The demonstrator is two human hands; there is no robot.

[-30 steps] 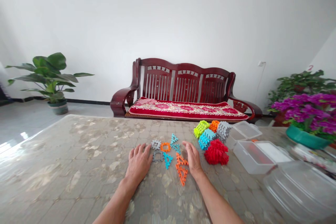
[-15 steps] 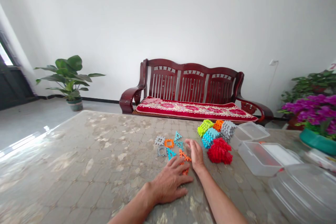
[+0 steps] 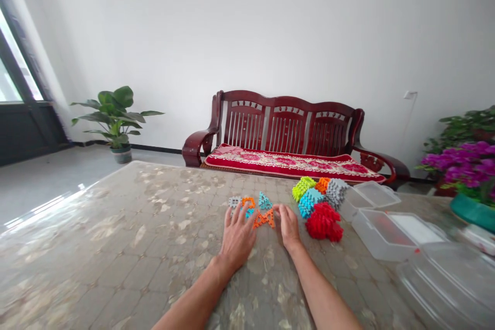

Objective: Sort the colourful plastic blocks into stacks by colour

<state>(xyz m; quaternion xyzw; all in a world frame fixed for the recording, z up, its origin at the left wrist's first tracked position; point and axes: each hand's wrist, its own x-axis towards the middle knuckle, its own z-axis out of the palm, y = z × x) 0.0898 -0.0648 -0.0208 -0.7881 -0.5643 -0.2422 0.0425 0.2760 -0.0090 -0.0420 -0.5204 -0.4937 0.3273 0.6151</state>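
Flat plastic building pieces with toothed edges lie in a small group on the table. My left hand (image 3: 236, 234) is open, palm down, with spread fingers over the near left of the group. Its fingertips partly hide a grey window-like piece (image 3: 233, 201), an orange square frame (image 3: 248, 201) and a blue piece (image 3: 249, 212). My right hand (image 3: 289, 227) rests on its side at the group's right, loosely cupped, with nothing visible in it. Its fingertips are close to the orange triangular pieces (image 3: 264, 219). Just behind those are blue triangular pieces (image 3: 264, 201).
Right of my right hand stand stacked pieces: red (image 3: 324, 222), blue (image 3: 310, 202), lime (image 3: 303, 188), grey (image 3: 336, 193) and orange (image 3: 322, 184). Farther right are clear plastic boxes (image 3: 381, 240) and a clear lid (image 3: 452, 278). A wooden bench (image 3: 288, 129) stands behind the table (image 3: 154, 227).
My left hand has moved left and away from me, off the orange pieces. The orange and blue triangles sit closer together. My right hand has barely moved, and the view has tilted up slightly.
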